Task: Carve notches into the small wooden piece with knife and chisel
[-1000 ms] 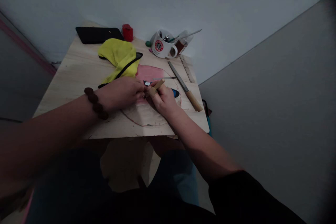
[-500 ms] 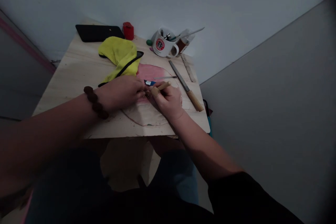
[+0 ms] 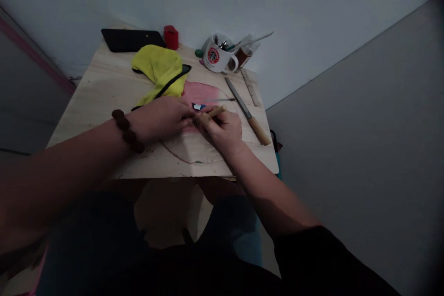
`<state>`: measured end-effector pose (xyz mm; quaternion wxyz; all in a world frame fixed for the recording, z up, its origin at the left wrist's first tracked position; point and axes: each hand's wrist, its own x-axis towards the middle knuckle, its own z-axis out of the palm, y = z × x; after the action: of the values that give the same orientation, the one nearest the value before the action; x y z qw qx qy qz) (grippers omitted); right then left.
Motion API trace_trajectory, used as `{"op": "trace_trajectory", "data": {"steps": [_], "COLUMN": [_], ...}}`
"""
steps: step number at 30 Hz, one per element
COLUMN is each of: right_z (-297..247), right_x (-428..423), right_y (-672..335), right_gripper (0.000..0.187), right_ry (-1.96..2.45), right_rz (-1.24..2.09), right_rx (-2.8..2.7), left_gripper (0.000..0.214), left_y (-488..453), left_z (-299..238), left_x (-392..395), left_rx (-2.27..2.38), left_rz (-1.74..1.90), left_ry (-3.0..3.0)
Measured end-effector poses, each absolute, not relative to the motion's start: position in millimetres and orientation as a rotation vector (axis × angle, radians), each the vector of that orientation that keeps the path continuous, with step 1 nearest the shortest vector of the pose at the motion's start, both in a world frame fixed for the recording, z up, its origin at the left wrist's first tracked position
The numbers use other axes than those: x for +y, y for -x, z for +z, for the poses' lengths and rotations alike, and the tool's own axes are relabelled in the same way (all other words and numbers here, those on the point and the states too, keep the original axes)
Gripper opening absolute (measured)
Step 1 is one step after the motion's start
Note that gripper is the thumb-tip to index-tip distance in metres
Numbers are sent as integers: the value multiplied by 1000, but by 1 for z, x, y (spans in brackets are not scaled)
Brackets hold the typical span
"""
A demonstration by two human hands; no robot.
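Observation:
My right hand (image 3: 224, 129) is closed around a small tool with a light wooden handle (image 3: 215, 111), its tip pointing down at the wooden board (image 3: 104, 97). My left hand (image 3: 163, 118), with a dark bead bracelet (image 3: 127, 131) on the wrist, rests on the board with its fingers curled against the tool's tip. Both hands meet over a curved outline drawn on the wood, beside a red-painted patch (image 3: 201, 92). A small blue and white piece (image 3: 198, 107) lies just beyond my fingers.
A yellow cloth (image 3: 159, 67) with a black strap lies behind my left hand. A white mug (image 3: 215, 58) holding tools, a red container (image 3: 171, 37) and a black tablet (image 3: 130, 39) stand at the back. A wooden-handled chisel (image 3: 248, 113) and a ruler (image 3: 250, 87) lie at right.
My right hand has shifted slightly to the right and the tool handle has tilted lower. The view has drifted a little. My left hand has stayed in place.

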<state>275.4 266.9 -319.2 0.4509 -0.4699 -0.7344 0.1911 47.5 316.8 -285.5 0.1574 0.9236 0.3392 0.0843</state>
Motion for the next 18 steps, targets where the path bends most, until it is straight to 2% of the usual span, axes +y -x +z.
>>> {"op": "trace_trajectory", "data": {"steps": [5, 18], "right_z": [-323, -327], "right_x": [271, 277], "right_y": [-277, -281], "right_gripper": [27, 42], "right_ry": [1183, 1175], "right_rz": [484, 474], "right_rx": [-1863, -1929], "left_gripper": [31, 34], "left_y": [-47, -48], "left_z": [-287, -286], "left_x": [318, 315], "left_rx": [970, 1027], "left_rz": [236, 212], "left_ry": [-2636, -2686]}}
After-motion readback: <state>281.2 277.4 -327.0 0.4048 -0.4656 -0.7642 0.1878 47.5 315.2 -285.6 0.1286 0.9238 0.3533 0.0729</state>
